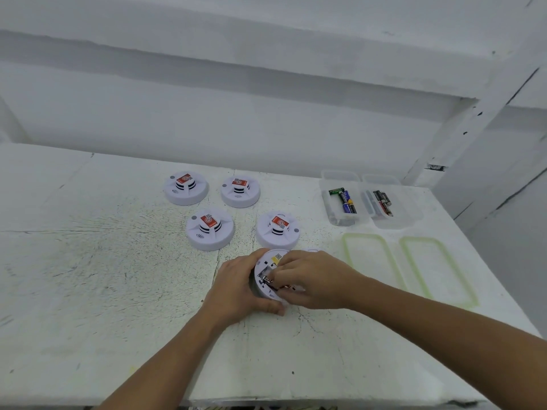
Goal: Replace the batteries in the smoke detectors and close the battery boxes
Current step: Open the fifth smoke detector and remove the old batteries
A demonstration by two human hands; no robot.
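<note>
Smoke detector (266, 291) under service was held tilted on its edge over the middle of the tabletop (118, 276), with its back face toward the camera and its battery box open. The left hand (236, 288) gripped the rim, fingers curled round the housing. The right hand (313, 279) had its fingertips curled onto a battery (267, 281) lying in the box, apparently pinching it. Whether the battery was going in or coming out could not be told. For this step the housing was best kept steady, the battery worked by one end, and its polarity checked against the contacts before pressing. Four further detectors (210, 229) stood face up toward the far edge. Near the far right corner stood two clear boxes with their lids off. The left box (327, 202) held green and blue-yellow batteries (344, 199), and the right box (399, 214) held dark ones (383, 202) marked with red. Both lids (370, 255) lay just in front of them.
</note>
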